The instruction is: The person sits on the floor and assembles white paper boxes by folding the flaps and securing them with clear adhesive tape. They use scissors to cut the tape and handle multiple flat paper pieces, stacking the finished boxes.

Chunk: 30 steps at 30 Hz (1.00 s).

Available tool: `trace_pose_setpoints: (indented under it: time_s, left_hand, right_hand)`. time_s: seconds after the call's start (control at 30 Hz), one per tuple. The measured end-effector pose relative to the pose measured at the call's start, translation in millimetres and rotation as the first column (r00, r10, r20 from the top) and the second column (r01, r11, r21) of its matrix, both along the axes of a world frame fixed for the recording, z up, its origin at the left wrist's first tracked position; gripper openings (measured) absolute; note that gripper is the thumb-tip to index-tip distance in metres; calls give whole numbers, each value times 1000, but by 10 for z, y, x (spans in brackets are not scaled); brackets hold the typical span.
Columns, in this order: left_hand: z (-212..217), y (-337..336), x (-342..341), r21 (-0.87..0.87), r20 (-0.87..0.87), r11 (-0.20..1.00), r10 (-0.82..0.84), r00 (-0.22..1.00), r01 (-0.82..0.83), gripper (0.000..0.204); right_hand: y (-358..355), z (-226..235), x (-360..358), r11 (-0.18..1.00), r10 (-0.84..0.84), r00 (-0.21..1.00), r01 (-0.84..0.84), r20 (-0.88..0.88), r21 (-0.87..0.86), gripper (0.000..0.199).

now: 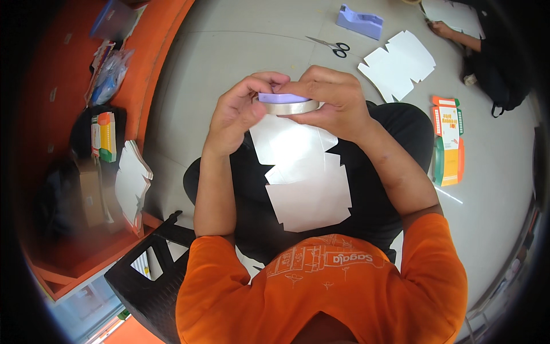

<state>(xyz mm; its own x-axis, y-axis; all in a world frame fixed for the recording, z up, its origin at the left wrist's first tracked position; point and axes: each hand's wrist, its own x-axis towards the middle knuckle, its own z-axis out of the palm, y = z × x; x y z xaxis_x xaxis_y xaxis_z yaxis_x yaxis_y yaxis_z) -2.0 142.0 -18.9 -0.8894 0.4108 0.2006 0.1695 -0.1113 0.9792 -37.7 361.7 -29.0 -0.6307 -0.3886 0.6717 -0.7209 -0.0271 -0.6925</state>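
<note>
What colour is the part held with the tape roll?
Light purple; the part shows best in head view.

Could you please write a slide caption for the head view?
Left hand and right hand hold a tape roll and a purple piece above a white cardboard sheet on the lap.

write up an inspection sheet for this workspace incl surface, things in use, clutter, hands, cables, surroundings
Surface: pale tiled floor; the person sits on it, knees apart.
Job's things: tape roll with a purple piece at its upper side, held above the lap; white card, notched, lying over the lap.
Clutter: open scissors, purple dispenser, white blank and printed carton, flattened, on the floor.
Grippers: bare hands; left and right grip the roll from either side.
Cables: nothing seen.
Surroundings: orange shelf to the left, holding sheets; another person's hand at upper right.
</note>
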Motion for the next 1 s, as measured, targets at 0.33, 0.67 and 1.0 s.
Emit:
trace_pose_setpoints:
  time_s: [0.33, 0.67, 1.0]
  left_hand:
    - [-60, -116, 2, 365, 90, 905, -265, 960, 216, 37]
    - [98, -133, 5, 174, 64, 966, -208, 976, 194, 33]
    - [24, -130, 48, 43, 115, 990, -140, 983, 136, 28]
  right_hand:
    - [58, 111, -9, 999, 32, 986, -28, 161, -28, 38]
    - [29, 31, -14, 998, 42, 999, -40, 35, -52, 35]
    - [15, 15, -16, 999, 20, 999, -22, -48, -26, 33]
